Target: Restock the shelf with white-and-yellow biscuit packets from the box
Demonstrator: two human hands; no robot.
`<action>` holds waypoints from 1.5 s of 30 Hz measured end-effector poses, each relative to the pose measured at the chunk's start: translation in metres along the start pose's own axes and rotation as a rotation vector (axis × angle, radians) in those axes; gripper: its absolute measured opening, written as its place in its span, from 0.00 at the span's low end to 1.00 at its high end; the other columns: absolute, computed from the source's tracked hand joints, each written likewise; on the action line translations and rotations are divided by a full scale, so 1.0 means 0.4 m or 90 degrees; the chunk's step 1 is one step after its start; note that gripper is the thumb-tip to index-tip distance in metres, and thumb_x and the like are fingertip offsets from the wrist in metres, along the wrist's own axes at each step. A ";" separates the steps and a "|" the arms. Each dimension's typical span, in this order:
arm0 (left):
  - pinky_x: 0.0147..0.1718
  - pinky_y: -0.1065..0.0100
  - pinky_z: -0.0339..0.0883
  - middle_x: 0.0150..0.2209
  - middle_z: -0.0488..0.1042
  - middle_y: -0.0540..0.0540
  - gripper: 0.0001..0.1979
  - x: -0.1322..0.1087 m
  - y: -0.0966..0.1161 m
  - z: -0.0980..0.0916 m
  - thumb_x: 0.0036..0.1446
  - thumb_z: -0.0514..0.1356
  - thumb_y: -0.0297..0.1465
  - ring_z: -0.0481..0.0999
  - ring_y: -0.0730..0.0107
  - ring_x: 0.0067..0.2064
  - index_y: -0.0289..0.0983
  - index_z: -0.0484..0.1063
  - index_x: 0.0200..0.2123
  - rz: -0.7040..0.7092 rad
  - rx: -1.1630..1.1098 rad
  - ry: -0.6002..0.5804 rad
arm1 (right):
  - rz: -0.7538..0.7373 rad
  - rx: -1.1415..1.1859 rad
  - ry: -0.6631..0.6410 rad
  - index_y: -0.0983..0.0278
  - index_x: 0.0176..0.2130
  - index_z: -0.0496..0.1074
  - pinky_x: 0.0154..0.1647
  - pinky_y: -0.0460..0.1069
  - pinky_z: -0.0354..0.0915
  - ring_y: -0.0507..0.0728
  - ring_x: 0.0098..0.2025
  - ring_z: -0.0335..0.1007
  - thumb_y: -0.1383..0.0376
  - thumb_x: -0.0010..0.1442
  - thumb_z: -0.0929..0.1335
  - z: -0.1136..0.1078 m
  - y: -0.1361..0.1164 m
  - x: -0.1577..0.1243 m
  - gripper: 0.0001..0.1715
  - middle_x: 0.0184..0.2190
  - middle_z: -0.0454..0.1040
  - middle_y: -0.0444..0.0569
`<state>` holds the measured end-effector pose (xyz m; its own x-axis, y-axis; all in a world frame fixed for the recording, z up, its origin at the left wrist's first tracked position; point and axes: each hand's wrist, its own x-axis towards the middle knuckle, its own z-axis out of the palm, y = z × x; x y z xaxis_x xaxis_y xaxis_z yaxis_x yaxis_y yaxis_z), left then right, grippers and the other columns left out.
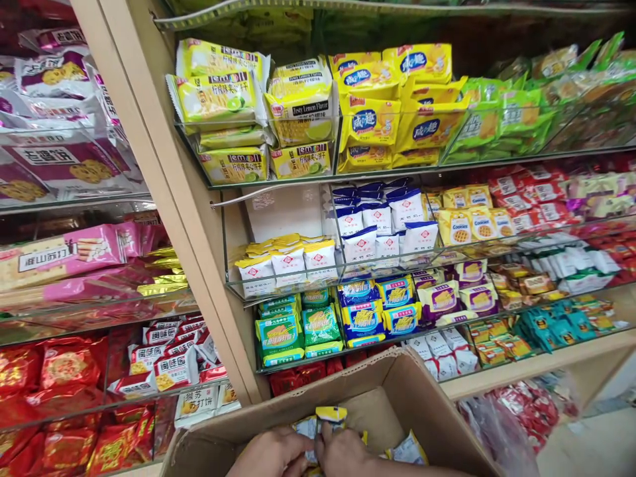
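An open cardboard box (442, 414) stands low in front of me, and both my hands reach into it. The fingers of my left hand (275, 452) close on a small white-and-yellow snack packet (307, 427). Right beside it, my right hand (342, 454) is closed on another snack packet with a yellow end (331, 415). The two hands nearly touch, and my fingers hide most of both packets. A loose white-and-yellow packet (408, 450) lies in the box to the right of my right hand. The lower part of the box is cut off by the frame.
Behind the box, a shelf tier holds similar white-and-yellow packets (288, 262) beside blue-and-white ones (375, 225). Lemon biscuit packs (218, 96) fill the tier above, green soda biscuits (278, 334) the one below. A wooden upright (163, 192) divides the shelves. A plastic bag (497, 424) sits right.
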<state>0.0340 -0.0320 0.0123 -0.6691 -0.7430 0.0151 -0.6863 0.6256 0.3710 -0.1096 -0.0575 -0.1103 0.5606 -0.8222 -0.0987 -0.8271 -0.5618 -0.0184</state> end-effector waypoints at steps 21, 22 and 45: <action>0.24 0.76 0.65 0.31 0.75 0.54 0.09 0.020 0.119 -0.067 0.55 0.57 0.36 0.70 0.75 0.28 0.43 0.68 0.40 -0.165 -0.659 0.185 | 0.061 1.014 0.025 0.64 0.35 0.62 0.18 0.40 0.56 0.45 0.18 0.62 0.60 0.49 0.69 -0.402 0.113 -0.193 0.16 0.22 0.69 0.39; 0.22 0.77 0.63 0.29 0.74 0.55 0.07 0.027 0.122 -0.064 0.54 0.59 0.36 0.68 0.76 0.27 0.43 0.68 0.37 -0.168 -0.704 0.209 | 0.088 1.048 0.069 0.65 0.33 0.62 0.17 0.41 0.57 0.46 0.18 0.61 0.59 0.47 0.70 -0.398 0.106 -0.194 0.17 0.20 0.67 0.38; 0.49 0.74 0.63 0.55 0.65 0.53 0.28 0.004 0.177 -0.076 0.53 0.60 0.35 0.66 0.70 0.54 0.57 0.54 0.55 -0.076 -0.734 0.351 | -0.080 0.784 0.346 0.58 0.49 0.60 0.42 0.52 0.65 0.56 0.44 0.66 0.62 0.54 0.67 -0.419 0.074 -0.233 0.22 0.44 0.66 0.49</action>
<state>-0.0070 0.0041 0.0668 -0.2243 -0.9529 0.2042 0.0936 0.1875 0.9778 -0.1796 -0.0128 0.0652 0.3430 -0.8646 0.3671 -0.1068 -0.4241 -0.8993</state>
